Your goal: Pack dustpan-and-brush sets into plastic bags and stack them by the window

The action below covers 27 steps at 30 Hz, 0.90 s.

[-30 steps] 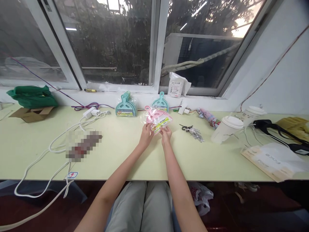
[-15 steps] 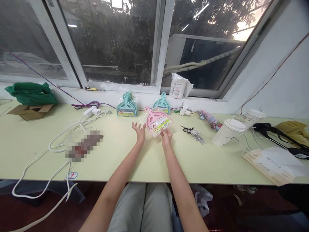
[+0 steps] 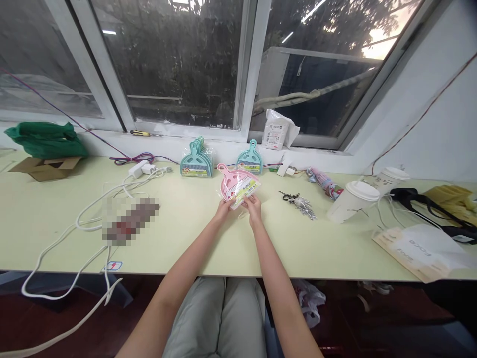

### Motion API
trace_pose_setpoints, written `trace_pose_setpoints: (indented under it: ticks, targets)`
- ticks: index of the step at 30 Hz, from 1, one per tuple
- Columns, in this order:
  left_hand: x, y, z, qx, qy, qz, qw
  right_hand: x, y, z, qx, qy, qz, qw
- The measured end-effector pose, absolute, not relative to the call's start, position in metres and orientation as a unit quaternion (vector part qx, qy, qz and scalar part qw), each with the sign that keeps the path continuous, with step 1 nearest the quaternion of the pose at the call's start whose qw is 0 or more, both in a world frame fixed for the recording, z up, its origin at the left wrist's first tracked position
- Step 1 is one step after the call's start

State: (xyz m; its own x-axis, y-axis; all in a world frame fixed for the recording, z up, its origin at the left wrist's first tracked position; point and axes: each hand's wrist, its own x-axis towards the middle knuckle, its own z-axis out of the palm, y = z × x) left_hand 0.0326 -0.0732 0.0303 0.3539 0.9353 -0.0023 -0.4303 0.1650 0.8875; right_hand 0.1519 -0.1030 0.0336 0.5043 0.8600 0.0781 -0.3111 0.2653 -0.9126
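Note:
A pink dustpan and brush set (image 3: 240, 185) in clear plastic wrap is held up over the table, tilted, its handle toward the window. My left hand (image 3: 224, 208) grips its lower left corner. At the lower right edge, my right hand (image 3: 253, 206) pinches it between thumb and fingers. Behind it, a stack of teal dustpan sets (image 3: 196, 161) leans against the wall below the window. Another teal dustpan set (image 3: 250, 159) stands to the right of that stack.
On the pale table (image 3: 298, 248) lie a bunch of keys (image 3: 300, 205), a folded umbrella (image 3: 324, 183), white paper cups (image 3: 354, 199) and a paper bag (image 3: 421, 248). White cables (image 3: 89, 228) spread on the left, near a cardboard box (image 3: 46, 168) and green bag (image 3: 46, 140).
My left hand, open beside the pink dustpan set before, has closed on its lower left corner. The set has shifted slightly left, with my right hand still holding it.

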Motion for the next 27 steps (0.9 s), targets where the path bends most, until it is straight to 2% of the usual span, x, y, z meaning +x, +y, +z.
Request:
trace_pose_setpoints:
  ticks: [3, 6, 9, 12, 14, 20, 24, 27]
  targets:
    - [0.024, -0.066, 0.030, 0.408, 0.313, 0.495, 0.701, 0.155, -0.106, 0.032, -0.527, -0.396, 0.339, 0.671]
    - [0.016, -0.064, 0.031, 0.399, 0.312, 0.492, 0.708, 0.157, -0.112, 0.031, -0.624, -0.504, 0.167, 0.573]
    - [0.007, -0.059, 0.030, 0.392, 0.322, 0.500, 0.702, 0.158, -0.119, 0.030, -0.652, -0.619, -0.018, 0.438]
    - [-0.004, -0.050, 0.026, 0.386, 0.355, 0.511, 0.681, 0.160, -0.122, 0.029, -0.660, -0.660, -0.138, 0.331]
    - [-0.008, -0.045, 0.023, 0.386, 0.381, 0.516, 0.663, 0.164, -0.122, 0.028, -0.678, -0.649, -0.184, 0.293]
    - [-0.008, -0.041, 0.014, 0.387, 0.385, 0.509, 0.666, 0.172, -0.121, 0.025, -0.705, -0.606, -0.212, 0.302]
    - [-0.018, -0.038, 0.013, 0.345, 0.385, 0.488, 0.703, 0.169, -0.122, 0.024, -0.600, -0.704, -0.181, 0.334]
    - [-0.033, -0.033, 0.015, 0.328, 0.384, 0.470, 0.724, 0.166, -0.119, 0.021, -0.535, -0.768, -0.144, 0.321]
